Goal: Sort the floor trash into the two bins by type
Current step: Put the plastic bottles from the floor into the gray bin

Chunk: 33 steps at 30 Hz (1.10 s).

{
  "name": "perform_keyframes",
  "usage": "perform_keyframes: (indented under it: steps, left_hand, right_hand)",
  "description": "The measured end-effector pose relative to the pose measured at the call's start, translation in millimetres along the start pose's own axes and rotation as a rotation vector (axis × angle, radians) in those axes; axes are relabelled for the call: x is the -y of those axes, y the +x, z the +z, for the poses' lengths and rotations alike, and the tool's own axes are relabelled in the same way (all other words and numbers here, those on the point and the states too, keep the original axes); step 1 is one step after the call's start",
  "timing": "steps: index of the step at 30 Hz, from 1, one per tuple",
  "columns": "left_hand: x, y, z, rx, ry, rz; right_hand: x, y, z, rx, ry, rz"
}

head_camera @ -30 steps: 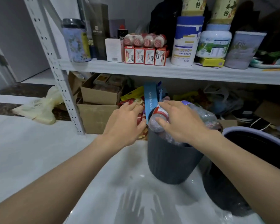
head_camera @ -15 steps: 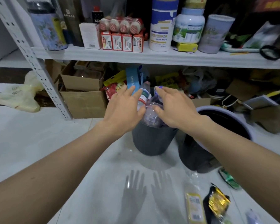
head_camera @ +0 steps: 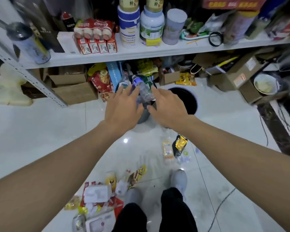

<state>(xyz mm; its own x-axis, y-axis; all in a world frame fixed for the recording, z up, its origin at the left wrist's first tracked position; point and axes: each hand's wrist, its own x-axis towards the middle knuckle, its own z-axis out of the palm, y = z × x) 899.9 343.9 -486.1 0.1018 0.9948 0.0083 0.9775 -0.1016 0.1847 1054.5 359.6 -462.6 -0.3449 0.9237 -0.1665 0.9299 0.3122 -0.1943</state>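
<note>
The left hand [head_camera: 122, 106] and right hand [head_camera: 167, 108] hover spread and empty on either side of the grey bin [head_camera: 143, 116]. Its heaped bottles [head_camera: 141, 88] stick up at 12 o'clock from the fingers, the blue-labelled one lying along 11-to-5. Unsorted trash lies at 6 o'clock from them: the gold packet [head_camera: 180, 144] nearer the right hand, the wrapper pile [head_camera: 97, 193] nearer the left.

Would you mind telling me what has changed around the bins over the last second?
Both hands have let go: the left hand and right hand, which pressed the plastic bottles down into the grey bin, now hover open above it. The bottles stay packed in that bin; the second bin stays beside it.
</note>
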Motion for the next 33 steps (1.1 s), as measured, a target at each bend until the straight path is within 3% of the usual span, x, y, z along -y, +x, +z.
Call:
perform_keyframes:
  steps: [10,18,33]
  left_hand:
    - [-7,-45,-74,0.145,-0.012,0.034]
    - [-3,-107,-101,0.127,0.046,0.136]
    - [51,-203,-108,0.265,0.119,0.099]
  right_hand:
    - [43,-63,-42,0.072,0.038,0.087]
    - [69,-130,-48,0.095,0.034,0.163]
    - [158,-192,11,0.145,0.123,0.24]
